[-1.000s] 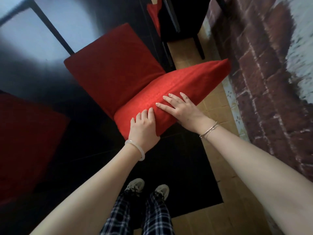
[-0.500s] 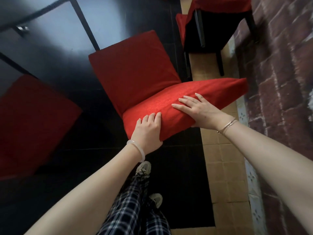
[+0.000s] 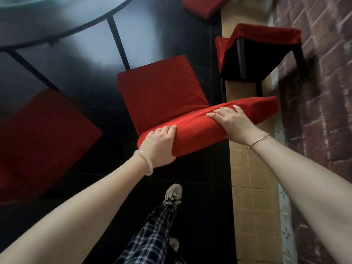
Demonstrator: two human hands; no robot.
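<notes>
A red chair stands in front of me, seen from above: its padded backrest (image 3: 205, 128) runs across the middle and its red seat (image 3: 160, 90) lies beyond it. My left hand (image 3: 159, 144) grips the backrest's left end, fingers curled over the top edge. My right hand (image 3: 233, 124) wraps over the top of the backrest further right, fingers spread across the fabric and the thumb hidden under it.
A dark round table (image 3: 47, 21) on black metal legs stands at the upper left. Another red chair seat (image 3: 40, 138) is at the left, and a red-topped chair (image 3: 264, 44) stands by the brick wall (image 3: 323, 92) at the right. My feet are on the dark floor.
The view has shifted forward and tilted, bringing the table and the far chair into sight. Both hands keep their hold on the backrest, which now looks turned more edge-on.
</notes>
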